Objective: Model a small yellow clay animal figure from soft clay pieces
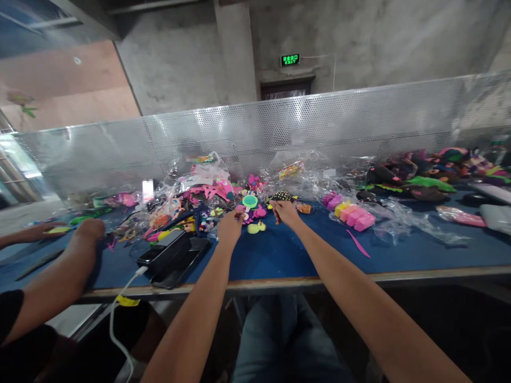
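Above the blue tabletop (275,260), my left hand (230,225) is closed, its fingertips pinched together beside a purple toy with a round green and white face (250,202). Whatever those fingers hold is too small to name. My right hand (283,212) is closed in a pinch too, in front of a black piece with yellow dots (280,196). A small yellowish bit shows at its fingertips, and its kind cannot be made out. Between the hands lies a pale yellow-green foam-like piece (256,228). A small orange-brown piece (304,208) rests right of my right hand.
Colourful soft pieces and clear plastic bags (205,178) are heaped at the back. Near the front edge sits a black device (165,249) with a white cable. Pink and yellow blocks (355,215) lie at right. A co-worker's arm (67,260) reaches in from the left.
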Available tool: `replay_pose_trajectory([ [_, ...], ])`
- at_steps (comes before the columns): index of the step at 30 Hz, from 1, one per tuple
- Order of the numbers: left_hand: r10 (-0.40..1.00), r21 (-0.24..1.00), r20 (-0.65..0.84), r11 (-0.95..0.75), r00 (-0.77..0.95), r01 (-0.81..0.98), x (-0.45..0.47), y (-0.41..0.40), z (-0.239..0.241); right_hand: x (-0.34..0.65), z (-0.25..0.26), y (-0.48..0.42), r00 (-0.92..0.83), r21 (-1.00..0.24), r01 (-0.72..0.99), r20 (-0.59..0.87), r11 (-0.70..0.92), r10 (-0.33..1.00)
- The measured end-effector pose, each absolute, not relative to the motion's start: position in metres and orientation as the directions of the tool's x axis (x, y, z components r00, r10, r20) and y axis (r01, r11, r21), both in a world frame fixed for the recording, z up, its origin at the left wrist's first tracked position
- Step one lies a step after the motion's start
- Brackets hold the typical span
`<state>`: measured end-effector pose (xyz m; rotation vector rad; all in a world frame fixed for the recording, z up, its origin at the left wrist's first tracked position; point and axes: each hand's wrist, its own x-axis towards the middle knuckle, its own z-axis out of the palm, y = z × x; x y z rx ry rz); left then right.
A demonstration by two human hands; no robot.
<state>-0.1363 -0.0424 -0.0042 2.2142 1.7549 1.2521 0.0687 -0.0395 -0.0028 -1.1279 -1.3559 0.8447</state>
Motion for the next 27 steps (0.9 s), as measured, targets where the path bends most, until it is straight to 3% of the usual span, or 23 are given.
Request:
replay_pose_trajectory([
  [6, 0.869, 0.562, 0.488, -0.246, -0.077, 0.789, -0.138, -0.043, -0.004, 0.068, -0.004, -0.038, 0.036, -0.927, 0.169, 0.346, 0.336, 0.937],
  [9, 0.828, 0.576, 0.560, -0.368, -0.024, 0.730, -0.136, -0.042, -0.003, 0.068, -0.003, -0.038, 0.020, -0.924, 0.166, 0.352, 0.344, 0.936],
  [14, 0.728, 0.566, 0.678, -0.606, 0.103, 0.559, -0.131, -0.041, -0.001, 0.061, 0.001, -0.043, -0.080, -0.819, 0.255, 0.511, 0.513, 0.856],
  [22, 0.722, 0.549, 0.666, -0.643, 0.186, 0.534, -0.127, -0.046, 0.002, 0.041, -0.001, -0.047, -0.152, -0.863, 0.187, 0.447, 0.470, 0.881],
  [27, 0.716, 0.520, 0.660, -0.655, 0.228, 0.549, -0.128, -0.049, 0.003, 0.040, 0.001, -0.052, -0.150, -0.811, 0.298, 0.480, 0.503, 0.864],
])
